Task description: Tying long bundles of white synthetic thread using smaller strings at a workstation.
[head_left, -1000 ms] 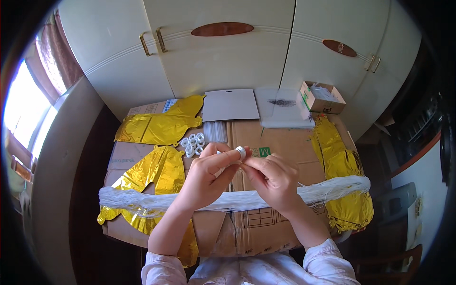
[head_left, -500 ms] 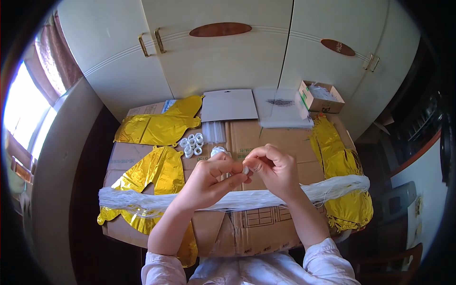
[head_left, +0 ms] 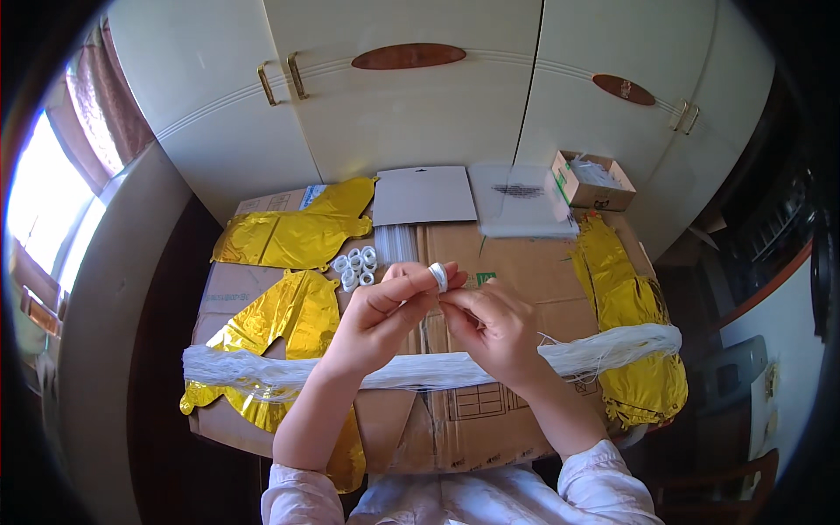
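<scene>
Since half a second ago my hands have drawn a little closer together and the small white ring [head_left: 438, 276] now stands clear at the fingertips of my left hand [head_left: 378, 317] instead of being tucked between both. That left hand is narrow, thumb and forefinger pinching the ring upright so its open side faces across; it looks like a little roll of white tape or ribbon, smooth and glossy. To the left of that hand lie crinkled gold foil balloons [head_left: 293, 234], flat and shiny, spread out so they don't crease, and just above it a cluster of more white rings [head_left: 355, 265] waits within reach. Below both hands a long bundle of white string [head_left: 420, 370] stretches across the bench [head_left: 516, 262], loose and fibrous, laid out straight, I judge, to keep the strands untangled. The bench is covered in flattened brown cardboard. My right hand [head_left: 490, 325] is curled narrow too, fingertips meeting just right of the ring, probably picking at its free end, though I cannot tell what it grips. Beyond that hand sit a grey card sheet [head_left: 423, 194] and a clear plastic bag [head_left: 523, 201], then a small open cardboard box [head_left: 591, 181], and more gold foil [head_left: 628, 302] to the far right.
</scene>
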Available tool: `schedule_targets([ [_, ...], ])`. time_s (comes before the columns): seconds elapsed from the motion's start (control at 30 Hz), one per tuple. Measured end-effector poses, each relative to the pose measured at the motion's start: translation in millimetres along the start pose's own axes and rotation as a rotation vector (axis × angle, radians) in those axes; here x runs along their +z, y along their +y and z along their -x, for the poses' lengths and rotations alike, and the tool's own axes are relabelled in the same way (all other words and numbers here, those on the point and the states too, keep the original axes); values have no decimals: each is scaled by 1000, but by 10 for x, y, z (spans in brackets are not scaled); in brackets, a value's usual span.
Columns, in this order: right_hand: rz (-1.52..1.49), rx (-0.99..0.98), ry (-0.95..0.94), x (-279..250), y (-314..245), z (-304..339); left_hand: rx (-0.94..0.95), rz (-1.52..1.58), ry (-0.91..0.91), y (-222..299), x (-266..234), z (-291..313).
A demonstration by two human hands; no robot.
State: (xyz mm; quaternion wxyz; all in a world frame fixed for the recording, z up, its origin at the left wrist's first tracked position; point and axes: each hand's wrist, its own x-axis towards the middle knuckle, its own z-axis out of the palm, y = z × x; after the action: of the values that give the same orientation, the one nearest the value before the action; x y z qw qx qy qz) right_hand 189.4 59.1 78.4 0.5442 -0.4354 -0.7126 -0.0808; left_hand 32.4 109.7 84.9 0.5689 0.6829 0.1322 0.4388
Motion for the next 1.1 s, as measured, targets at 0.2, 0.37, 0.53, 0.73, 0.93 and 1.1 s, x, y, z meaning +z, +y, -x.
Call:
schedule_targets([
  [0.2,174,-139,7,-89,-5,-40,-53,-205,81,-35,78,47],
  [0.37,79,-114,5,-105,66,-65,-111,-426,45,54,75,29],
  [0.53,-112,37,-50,-130,110,-72,-190,-414,0,89,79,30],
  [0.73,-272,211,-70,-114,133,-64,-291,-112,-14,60,72,31],
  [0.93,-269,226,-77,-100,163,-53,-346,84,-64,88,24,30],
  [1.1,-234,21,38,-90,156,-35,-337,262,-49,53,-26,17],
])
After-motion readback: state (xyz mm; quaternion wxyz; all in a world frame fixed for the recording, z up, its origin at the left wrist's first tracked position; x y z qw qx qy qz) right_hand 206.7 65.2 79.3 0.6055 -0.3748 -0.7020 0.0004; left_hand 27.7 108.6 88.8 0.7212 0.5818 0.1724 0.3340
